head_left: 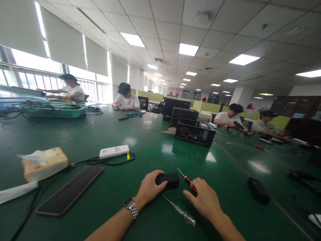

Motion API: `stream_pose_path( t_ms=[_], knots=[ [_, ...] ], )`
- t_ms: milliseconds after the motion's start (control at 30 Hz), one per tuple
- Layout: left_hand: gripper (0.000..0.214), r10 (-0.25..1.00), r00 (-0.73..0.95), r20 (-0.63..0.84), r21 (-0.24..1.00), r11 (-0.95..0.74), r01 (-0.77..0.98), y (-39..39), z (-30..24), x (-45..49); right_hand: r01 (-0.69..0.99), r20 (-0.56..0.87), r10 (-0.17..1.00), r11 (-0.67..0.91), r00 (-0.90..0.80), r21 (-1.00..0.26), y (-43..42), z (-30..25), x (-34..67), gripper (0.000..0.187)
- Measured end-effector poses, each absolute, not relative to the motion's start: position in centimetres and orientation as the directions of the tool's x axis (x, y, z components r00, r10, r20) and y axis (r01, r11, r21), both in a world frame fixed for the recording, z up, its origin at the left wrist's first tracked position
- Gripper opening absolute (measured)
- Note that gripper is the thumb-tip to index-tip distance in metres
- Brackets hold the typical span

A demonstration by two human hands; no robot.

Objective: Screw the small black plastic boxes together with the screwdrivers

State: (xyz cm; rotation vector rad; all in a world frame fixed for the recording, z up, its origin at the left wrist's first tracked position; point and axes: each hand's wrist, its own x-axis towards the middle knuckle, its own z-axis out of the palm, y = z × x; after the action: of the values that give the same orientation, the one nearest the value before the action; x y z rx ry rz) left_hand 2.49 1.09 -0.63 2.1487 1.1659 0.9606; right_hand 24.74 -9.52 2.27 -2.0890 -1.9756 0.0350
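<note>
Glossy green, a wide surface (140, 150) stretches ahead, with a black computer case (187, 134) standing farther back, right of centre. Nearest the viewer, the left hand (151, 186) is closed around the left end of a black block (173, 180), thumb along its near side. The right hand (204, 200) is half open, fingers curved over an orange-and-black screwdriver (186, 179); whether they grip it, I cannot tell. Between the hands lies a slim, clear-handled screwdriver (185, 215).
</note>
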Motion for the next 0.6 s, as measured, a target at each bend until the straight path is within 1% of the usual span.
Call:
stream_pose_path(
  t_ms=[100, 133, 167, 233, 300, 333, 400, 467, 500, 533, 600],
  knots=[
    [0.032, 0.857, 0.369, 0.360, 0.696, -0.510, 0.505, 1.4, -0.8, 2.5, 0.946, -0.043, 0.985, 0.149, -0.168, -0.288, -10.5, 2.8, 22.8, 0.026],
    [0.032, 0.858, 0.360, 0.366, 0.694, -0.510, 0.509, 1.5, -0.9, 2.5, 0.932, -0.066, 0.974, 0.188, -0.219, -0.310, -10.6, 2.8, 22.5, 0.021],
    [0.031, 0.860, 0.351, 0.371, 0.693, -0.508, 0.512, 1.6, -0.9, 2.5, 0.921, -0.056, 0.970, 0.208, -0.239, -0.331, -10.7, 2.7, 22.3, 0.017],
    [0.030, 0.863, 0.336, 0.378, 0.695, -0.504, 0.513, 1.9, -1.1, 2.4, 0.900, -0.022, 0.975, 0.195, -0.221, -0.390, -10.6, 2.5, 22.3, 0.013],
    [0.030, 0.861, 0.334, 0.384, 0.698, -0.507, 0.505, 2.1, -1.2, 2.2, 0.889, -0.032, 0.984, 0.144, -0.175, -0.434, -10.5, 2.4, 22.4, 0.012],
    [0.030, 0.860, 0.332, 0.388, 0.700, -0.509, 0.501, 2.1, -1.2, 2.2, 0.894, -0.046, 0.986, 0.128, -0.163, -0.428, -10.5, 2.4, 22.4, 0.013],
    [0.029, 0.857, 0.328, 0.396, 0.700, -0.514, 0.497, 2.2, -1.2, 2.1, 0.922, -0.073, 0.983, 0.131, -0.168, -0.365, -10.8, 2.5, 22.1, 0.014],
    [0.030, 0.857, 0.328, 0.398, 0.700, -0.515, 0.495, 2.2, -1.2, 2.1, 0.944, -0.082, 0.980, 0.150, -0.181, -0.293, -11.0, 2.7, 21.7, 0.010],
    [0.030, 0.857, 0.330, 0.396, 0.701, -0.514, 0.494, 2.2, -1.2, 2.1, 0.945, -0.078, 0.980, 0.152, -0.181, -0.290, -11.1, 2.7, 21.6, 0.010],
    [0.031, 0.857, 0.334, 0.392, 0.703, -0.513, 0.493, 2.1, -1.2, 2.1, 0.938, -0.068, 0.983, 0.144, -0.173, -0.315, -11.1, 2.8, 21.7, 0.011],
    [0.031, 0.857, 0.343, 0.384, 0.702, -0.512, 0.494, 2.0, -1.1, 2.1, 0.899, -0.018, 0.990, 0.120, -0.140, -0.422, -10.8, 2.9, 22.3, 0.015]
  ],
)
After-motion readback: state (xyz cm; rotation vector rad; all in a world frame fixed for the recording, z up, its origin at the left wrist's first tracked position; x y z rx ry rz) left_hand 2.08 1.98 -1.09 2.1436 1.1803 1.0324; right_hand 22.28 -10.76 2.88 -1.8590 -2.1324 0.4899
